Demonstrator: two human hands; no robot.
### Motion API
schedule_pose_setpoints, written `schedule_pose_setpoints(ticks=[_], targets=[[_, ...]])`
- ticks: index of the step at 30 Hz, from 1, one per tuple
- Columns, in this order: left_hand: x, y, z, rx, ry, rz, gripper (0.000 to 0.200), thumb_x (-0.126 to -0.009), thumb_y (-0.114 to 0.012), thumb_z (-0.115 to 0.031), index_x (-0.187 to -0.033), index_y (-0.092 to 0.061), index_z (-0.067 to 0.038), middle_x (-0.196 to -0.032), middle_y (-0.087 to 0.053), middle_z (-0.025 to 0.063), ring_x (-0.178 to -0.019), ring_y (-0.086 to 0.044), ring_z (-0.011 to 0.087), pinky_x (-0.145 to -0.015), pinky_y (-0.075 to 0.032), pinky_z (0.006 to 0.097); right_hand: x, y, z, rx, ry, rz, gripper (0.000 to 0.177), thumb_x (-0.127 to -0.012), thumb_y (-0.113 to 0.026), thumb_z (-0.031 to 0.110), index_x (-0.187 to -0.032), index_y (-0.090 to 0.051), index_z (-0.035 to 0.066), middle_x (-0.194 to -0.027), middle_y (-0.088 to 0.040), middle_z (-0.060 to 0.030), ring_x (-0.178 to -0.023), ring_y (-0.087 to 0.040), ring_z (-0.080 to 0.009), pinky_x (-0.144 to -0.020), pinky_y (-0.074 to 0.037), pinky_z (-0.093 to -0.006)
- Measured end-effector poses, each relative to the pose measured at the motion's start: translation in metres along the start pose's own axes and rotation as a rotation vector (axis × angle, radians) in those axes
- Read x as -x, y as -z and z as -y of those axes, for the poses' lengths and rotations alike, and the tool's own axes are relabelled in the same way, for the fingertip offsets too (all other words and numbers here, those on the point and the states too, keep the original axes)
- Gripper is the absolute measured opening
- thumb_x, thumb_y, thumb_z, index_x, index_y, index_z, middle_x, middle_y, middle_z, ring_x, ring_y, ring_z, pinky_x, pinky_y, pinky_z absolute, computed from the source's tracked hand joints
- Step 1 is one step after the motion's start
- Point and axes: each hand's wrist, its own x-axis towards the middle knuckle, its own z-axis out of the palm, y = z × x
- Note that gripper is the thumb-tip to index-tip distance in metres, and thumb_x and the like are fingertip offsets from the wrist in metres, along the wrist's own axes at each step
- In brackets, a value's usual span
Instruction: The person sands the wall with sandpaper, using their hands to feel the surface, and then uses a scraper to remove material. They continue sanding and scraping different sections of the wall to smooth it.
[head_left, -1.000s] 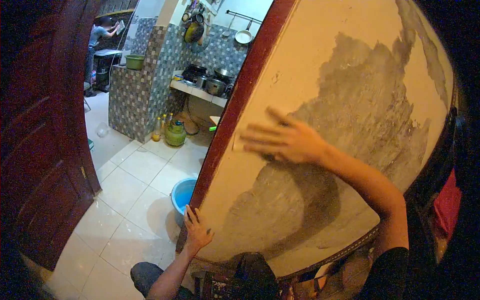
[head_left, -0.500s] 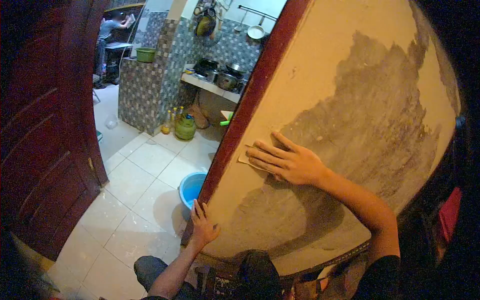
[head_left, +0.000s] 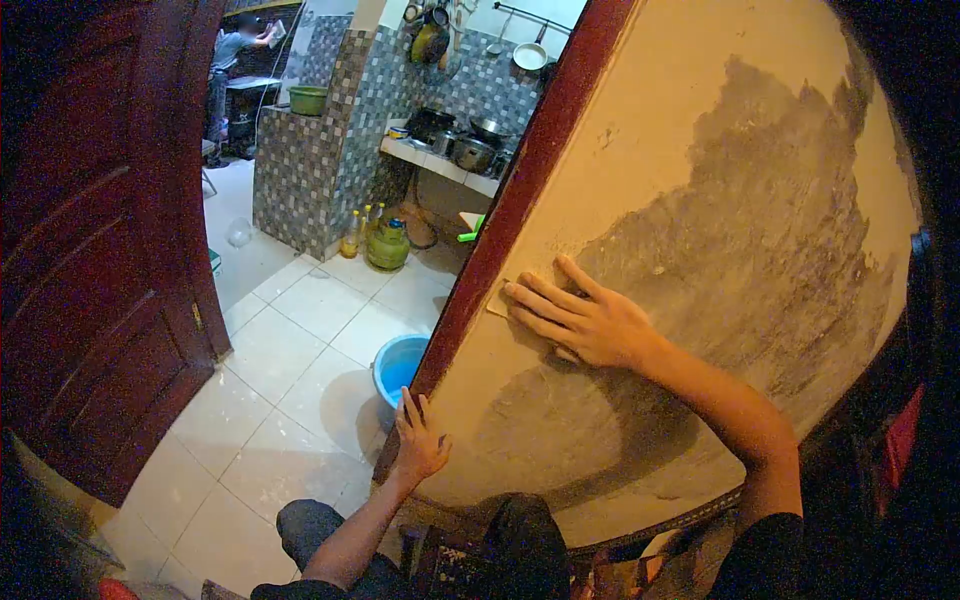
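Fingers flat and slightly spread, my right hand presses a small tan sheet of sandpaper against the wall. Most of the sheet is hidden under the fingers; only an edge shows at the fingertips. The wall has yellowish paint with a large, rough grey patch where the coating is gone. Lower down, my left hand rests with fingers apart at the dark red door frame, holding nothing.
A blue bucket stands on the tiled floor just beyond the frame. An open dark red door is at left. Further back are a green gas cylinder, bottles, pots on a counter, and another person.
The view has shifted a little, so the scene sits slightly further right. My right hand stays on the sandpaper at nearly the same part of the wall; my left hand stays at the frame.
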Motion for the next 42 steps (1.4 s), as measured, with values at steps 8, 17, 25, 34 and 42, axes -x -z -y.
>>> schedule_pose_setpoints(ticks=[8,17,25,34,42], targets=[[0.001,-0.003,0.001,-0.034,-0.026,-0.038,0.089,-0.086,-0.068,-0.026,-0.148,-0.025,0.02,-0.157,0.0,0.0471,-0.138,-0.022,0.0635,-0.115,-0.024,0.0679,-0.002,0.0,0.001,-0.012,-0.016,-0.003,0.081,-0.086,-0.063,0.048,-0.152,-0.037,0.008,-0.167,-0.029,-0.0095,-0.151,-0.032,-0.0261,-0.124,-0.021,-0.0581],[0.0,-0.013,0.004,0.014,0.028,-0.048,0.096,-0.083,-0.071,-0.035,-0.148,-0.026,0.02,-0.158,-0.002,0.0459,-0.14,-0.019,0.0622,-0.114,-0.023,0.0693,-0.001,0.002,0.002,-0.036,-0.04,0.016,0.093,-0.079,-0.068,0.05,-0.157,-0.033,0.013,-0.167,-0.028,-0.0046,-0.152,-0.031,-0.0225,-0.125,-0.022,-0.0559],[0.001,-0.006,0.0,0.023,0.031,-0.024,0.108,-0.08,-0.075,-0.045,-0.15,-0.022,0.018,-0.159,0.001,0.0448,-0.142,-0.016,0.0615,-0.115,-0.021,0.0705,-0.002,0.0,0.003,0.0,-0.015,-0.003,0.074,-0.091,-0.056,0.044,-0.153,-0.038,0.009,-0.166,-0.03,-0.0086,-0.151,-0.033,-0.0265,-0.124,-0.024,-0.0572],[-0.002,0.001,-0.003,0.061,0.027,-0.035,0.111,-0.08,-0.076,-0.048,-0.152,-0.019,0.015,-0.159,0.002,0.0439,-0.14,-0.019,0.0627,-0.113,-0.024,0.0707,-0.001,0.002,0.001,-0.003,-0.014,-0.007,0.071,-0.093,-0.053,0.044,-0.153,-0.037,0.01,-0.167,-0.029,-0.0088,-0.151,-0.033,-0.0266,-0.124,-0.023,-0.0573],[0.0,0.001,-0.001,0.04,0.032,-0.017,0.115,-0.078,-0.077,-0.048,-0.154,-0.015,0.014,-0.159,0.002,0.0438,-0.14,-0.019,0.064,-0.113,-0.024,0.0702,-0.003,-0.001,0.005,0.035,-0.024,-0.057,0.063,-0.094,-0.048,0.034,-0.151,-0.04,0.008,-0.165,-0.033,-0.01,-0.149,-0.036,-0.0261,-0.124,-0.024,-0.057]])
